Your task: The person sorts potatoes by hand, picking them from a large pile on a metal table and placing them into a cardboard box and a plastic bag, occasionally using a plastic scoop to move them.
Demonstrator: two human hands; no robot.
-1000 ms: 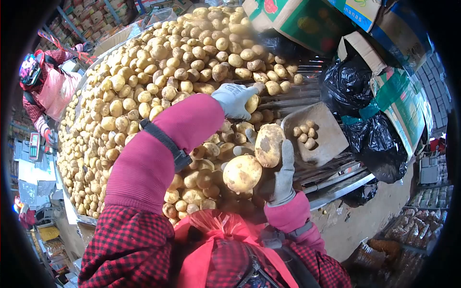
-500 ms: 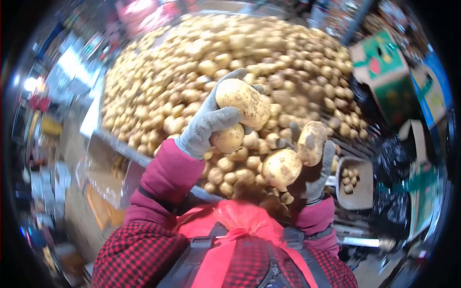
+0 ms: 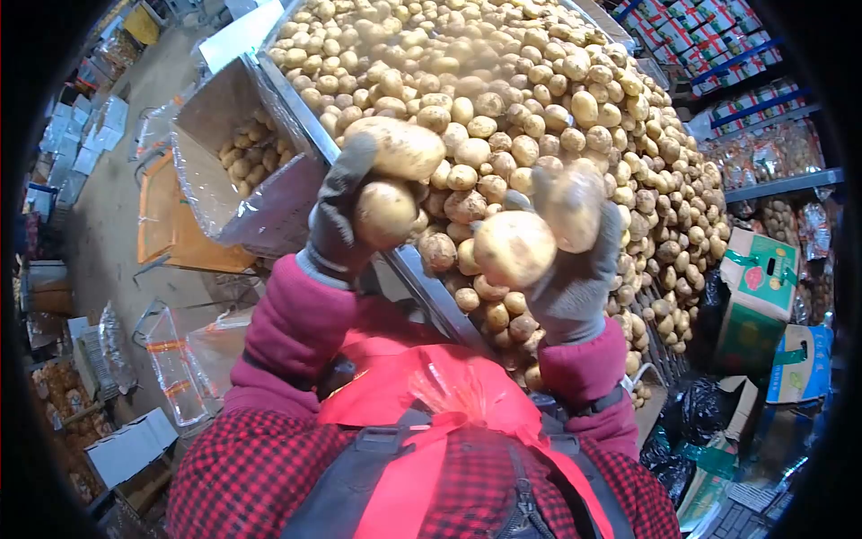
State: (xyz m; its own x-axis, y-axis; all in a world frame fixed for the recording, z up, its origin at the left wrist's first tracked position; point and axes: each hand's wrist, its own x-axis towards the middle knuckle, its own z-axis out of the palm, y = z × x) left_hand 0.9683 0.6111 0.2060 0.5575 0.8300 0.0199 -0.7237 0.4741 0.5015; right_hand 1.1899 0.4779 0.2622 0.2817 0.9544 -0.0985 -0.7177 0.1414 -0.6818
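Note:
My left hand [image 3: 337, 211], in a grey glove, grips two potatoes: a long potato [image 3: 395, 148] on top and a rounder potato [image 3: 385, 215] below it. In my gloved right hand [image 3: 579, 278] are two more, a large round potato [image 3: 514, 249] and an oval potato [image 3: 575, 207] beside it, slightly blurred. Both hands are raised over the near edge of a big potato heap [image 3: 503, 117]. Fingers of each hand are partly hidden behind the potatoes.
A plastic-lined box [image 3: 202, 135] with potatoes inside stands left of the heap's metal edge [image 3: 431, 292]. Green cartons [image 3: 759, 292] and black plastic bags [image 3: 700, 409] lie to the right. Packed shelves [image 3: 772, 180] rise at the far right. An orange crate [image 3: 171, 229] sits on the left floor.
My view has turned left, bringing the lined box into sight. Both hands have swung leftward relative to the heap, still holding the same potatoes.

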